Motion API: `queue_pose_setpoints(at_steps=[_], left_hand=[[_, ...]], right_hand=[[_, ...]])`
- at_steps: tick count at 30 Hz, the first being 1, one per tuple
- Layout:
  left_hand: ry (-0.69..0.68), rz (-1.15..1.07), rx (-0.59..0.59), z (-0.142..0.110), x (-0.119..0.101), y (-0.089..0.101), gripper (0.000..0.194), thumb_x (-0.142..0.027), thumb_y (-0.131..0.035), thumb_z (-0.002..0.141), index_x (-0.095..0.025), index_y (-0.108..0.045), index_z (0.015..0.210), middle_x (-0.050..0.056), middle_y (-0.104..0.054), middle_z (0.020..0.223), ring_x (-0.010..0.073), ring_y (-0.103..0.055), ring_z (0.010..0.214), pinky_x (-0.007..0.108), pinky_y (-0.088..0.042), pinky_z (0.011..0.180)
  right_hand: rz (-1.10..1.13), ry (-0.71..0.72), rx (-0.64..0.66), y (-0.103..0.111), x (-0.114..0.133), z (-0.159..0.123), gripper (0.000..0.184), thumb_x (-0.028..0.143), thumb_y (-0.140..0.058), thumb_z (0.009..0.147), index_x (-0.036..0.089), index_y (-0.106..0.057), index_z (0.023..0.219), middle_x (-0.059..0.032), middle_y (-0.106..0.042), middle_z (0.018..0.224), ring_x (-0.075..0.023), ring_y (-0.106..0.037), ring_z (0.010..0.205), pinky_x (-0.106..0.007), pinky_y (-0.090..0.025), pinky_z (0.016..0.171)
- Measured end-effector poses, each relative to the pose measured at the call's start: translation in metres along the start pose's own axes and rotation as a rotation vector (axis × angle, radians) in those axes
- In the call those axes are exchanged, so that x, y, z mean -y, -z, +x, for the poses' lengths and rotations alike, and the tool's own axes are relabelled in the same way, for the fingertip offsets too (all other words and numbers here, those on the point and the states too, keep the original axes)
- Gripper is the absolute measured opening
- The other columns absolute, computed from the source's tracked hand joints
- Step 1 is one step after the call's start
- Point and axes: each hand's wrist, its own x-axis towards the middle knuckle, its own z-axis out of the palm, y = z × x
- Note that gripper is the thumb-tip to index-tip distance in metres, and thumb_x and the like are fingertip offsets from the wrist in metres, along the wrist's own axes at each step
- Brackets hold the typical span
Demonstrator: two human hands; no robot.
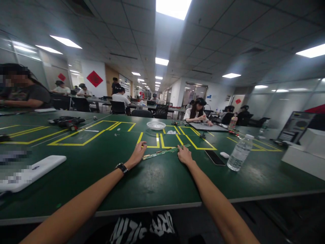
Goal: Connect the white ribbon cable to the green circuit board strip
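Note:
A long, narrow green circuit board (pixel 164 152) lies slantwise on the green table in front of me, its right end farther away. My right hand (pixel 185 155) is closed at the board's right part, with fingertips gripping its edge. Just above the board's left end is my left hand (pixel 137 154), its fingers bent together in a pinch. Anything between those fingertips is too small to make out. A dark watch (pixel 122 168) sits on my left wrist.
Yellow tape outlines (pixel 149 146) mark the table. A white dish (pixel 156 126) stands beyond my hands. To the right are a phone (pixel 215 157), a white case (pixel 224 155), a water bottle (pixel 240 154) and white boxes (pixel 304 161). A white power bank (pixel 38 173) lies left. People sit farther off.

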Motion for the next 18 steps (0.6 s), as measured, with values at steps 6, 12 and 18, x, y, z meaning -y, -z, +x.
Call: queue_pose_setpoints(at_steps=[6, 12, 18], left_hand=[[-0.067, 0.109, 0.065, 0.001, 0.002, -0.001, 0.037, -0.036, -0.037, 0.091, -0.014, -0.053, 0.117, 0.012, -0.055, 0.11, 0.0231, -0.052, 0.105, 0.04, -0.041, 0.095], [-0.201, 0.243, 0.29, -0.01, -0.004, -0.005, 0.028, -0.037, -0.053, 0.086, -0.026, -0.063, 0.109, 0.006, -0.058, 0.118, 0.0273, -0.047, 0.115, 0.045, -0.036, 0.096], [-0.342, 0.425, 0.388, -0.016, -0.009, -0.005, 0.033, -0.04, -0.043, 0.092, -0.029, -0.058, 0.119, 0.007, -0.053, 0.129, 0.0268, -0.042, 0.119, 0.045, -0.035, 0.094]], right_hand=[[0.013, -0.002, -0.008, 0.004, 0.0, 0.001, 0.053, 0.027, -0.039, 0.09, 0.025, -0.035, 0.144, -0.013, -0.041, 0.139, -0.0276, -0.035, 0.128, -0.044, -0.029, 0.101], [0.006, -0.075, 0.01, 0.009, -0.004, 0.002, 0.041, 0.032, -0.038, 0.091, 0.02, -0.053, 0.127, -0.0157, -0.05, 0.127, -0.031, -0.042, 0.12, -0.049, -0.034, 0.094], [-0.017, -0.081, 0.043, 0.016, -0.007, 0.0, 0.035, 0.025, -0.037, 0.091, 0.02, -0.057, 0.118, -0.0164, -0.049, 0.124, -0.0305, -0.043, 0.117, -0.048, -0.036, 0.09]])
